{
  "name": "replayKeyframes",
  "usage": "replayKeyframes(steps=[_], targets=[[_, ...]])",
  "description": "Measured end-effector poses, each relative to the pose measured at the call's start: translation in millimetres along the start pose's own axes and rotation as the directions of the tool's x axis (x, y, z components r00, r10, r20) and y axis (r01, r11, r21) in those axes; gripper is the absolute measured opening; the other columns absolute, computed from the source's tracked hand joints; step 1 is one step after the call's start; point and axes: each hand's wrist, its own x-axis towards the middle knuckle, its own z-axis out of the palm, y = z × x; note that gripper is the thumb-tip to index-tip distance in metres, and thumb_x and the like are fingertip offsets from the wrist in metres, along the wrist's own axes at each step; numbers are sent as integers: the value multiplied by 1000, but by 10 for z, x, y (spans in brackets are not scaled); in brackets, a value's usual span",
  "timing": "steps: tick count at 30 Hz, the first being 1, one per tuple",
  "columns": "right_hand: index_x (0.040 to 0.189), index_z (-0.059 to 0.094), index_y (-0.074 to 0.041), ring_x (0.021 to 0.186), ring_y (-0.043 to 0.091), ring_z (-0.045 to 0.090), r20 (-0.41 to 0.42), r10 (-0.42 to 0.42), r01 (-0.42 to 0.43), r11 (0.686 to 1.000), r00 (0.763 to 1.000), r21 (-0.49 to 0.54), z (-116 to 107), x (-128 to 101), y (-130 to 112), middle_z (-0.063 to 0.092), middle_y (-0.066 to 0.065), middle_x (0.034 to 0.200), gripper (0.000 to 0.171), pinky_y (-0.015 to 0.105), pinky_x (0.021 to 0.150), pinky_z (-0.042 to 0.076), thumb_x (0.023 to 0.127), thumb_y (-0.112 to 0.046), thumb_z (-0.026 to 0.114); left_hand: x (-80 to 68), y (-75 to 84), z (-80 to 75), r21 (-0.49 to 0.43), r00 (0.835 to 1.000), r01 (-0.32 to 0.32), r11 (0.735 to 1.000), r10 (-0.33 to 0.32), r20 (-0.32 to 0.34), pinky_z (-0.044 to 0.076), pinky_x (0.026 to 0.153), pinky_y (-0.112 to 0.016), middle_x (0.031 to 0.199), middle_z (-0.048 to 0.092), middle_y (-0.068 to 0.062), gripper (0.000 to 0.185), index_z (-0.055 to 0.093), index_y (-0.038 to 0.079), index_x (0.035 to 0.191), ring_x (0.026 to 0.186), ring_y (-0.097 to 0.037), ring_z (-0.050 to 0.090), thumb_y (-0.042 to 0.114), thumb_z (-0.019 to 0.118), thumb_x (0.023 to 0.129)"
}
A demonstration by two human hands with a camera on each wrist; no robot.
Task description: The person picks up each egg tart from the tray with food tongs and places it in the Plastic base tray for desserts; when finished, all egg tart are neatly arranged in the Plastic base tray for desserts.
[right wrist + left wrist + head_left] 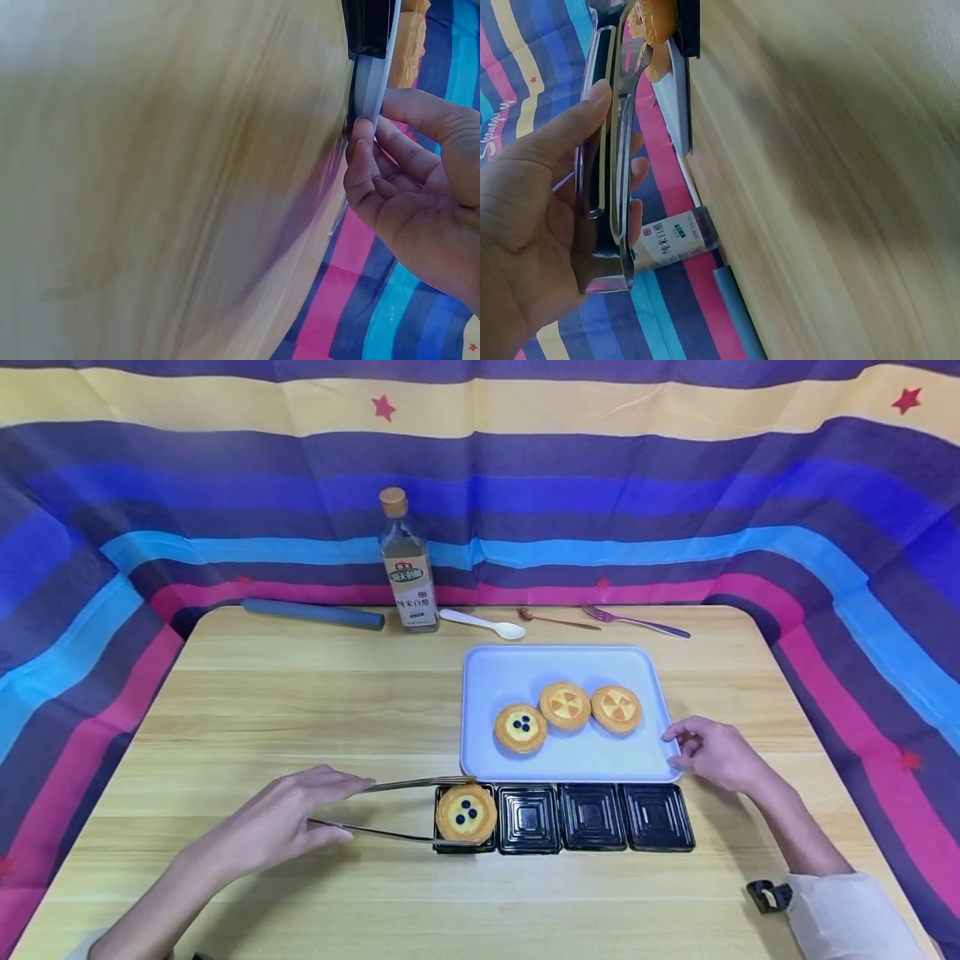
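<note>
Reaching in from the near left, the left hand [288, 814] grips metal tongs [420, 783] that point right, their tips on the far and near sides of a round tart [466, 814], in or just over the first black tray [442, 849]. Farther from that tart, the right hand [716, 756] pinches the pale tray's [480, 693] right edge.

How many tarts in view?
4: one tart between the tongs, over the leftmost black container; three on the tray: a dark-dotted tart leftmost, two orange-wedged tarts to its right.
</note>
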Motion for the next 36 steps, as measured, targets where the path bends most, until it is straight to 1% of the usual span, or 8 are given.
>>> replayKeyframes(steps=[11, 18, 22, 29, 33, 36], targets=[[104, 63, -1, 70, 16, 52, 10, 12, -12, 1000, 1000, -13, -17, 20, -23, 60, 5, 78, 31, 21, 54, 39, 76, -6, 74, 7, 6, 21, -5, 998, 32, 999, -31, 46, 56, 85, -40, 119, 67, 1, 54, 63, 16, 124, 108, -20, 63, 25, 80, 73], [105, 63, -1, 70, 16, 52, 5, 13, -13, 1000, 1000, -19, -17, 15, -23, 60, 5, 78, 31, 21, 55, 39, 76, -6, 74, 22, -11, 17, 40, 1000, -1, 999, 1, -2, 56, 84, -38, 115, 69, 2, 58, 65, 15, 122, 105, -18, 64, 28, 83, 68], [105, 63, -1, 69, 15, 51, 5, 13, -13, 1000, 1000, -23, -16, 8, -21, 60, 4, 77, 31, 21, 54, 39, 76, -7, 74, 30, -8, 4, 53, 1000, -4, 999, 4, 10, 56, 85, -40, 115, 68, 1, 61, 65, 15, 122, 106, -19, 64, 29, 84, 66], [104, 63, -1, 68, 15, 51, 1, 3, -3, 1000, 1000, -22, -11, 1, -18, 60, 4, 76, 31, 21, 54, 39, 75, -6, 74, 51, 39, -42, 24, 999, 26, 999, -27, 47, 55, 87, -40, 120, 66, 1, 64, 62, 16, 126, 109, -19, 62, 27, 84, 67], [105, 63, -1, 69, 15, 51, 4, 4, -4, 1000, 1000, -19, -4, -1, -15, 60, 4, 76, 32, 21, 55, 39, 76, -6, 74, 76, 73, -69, 12, 997, 34, 999, -35, 63, 55, 87, -40, 121, 65, 0, 64, 61, 15, 127, 110, -20, 62, 26, 84, 68], [104, 63, -1, 69, 15, 51, 4, 4, -4, 1000, 1000, -20, -1, -2, -13, 60, 4, 76, 31, 21, 55, 39, 76, -7, 74, 102, 93, -103, 0, 996, 59, 998, -59, 74, 55, 88, -39, 122, 65, 1, 65, 61, 17, 128, 112, -19, 61, 29, 84, 68]])
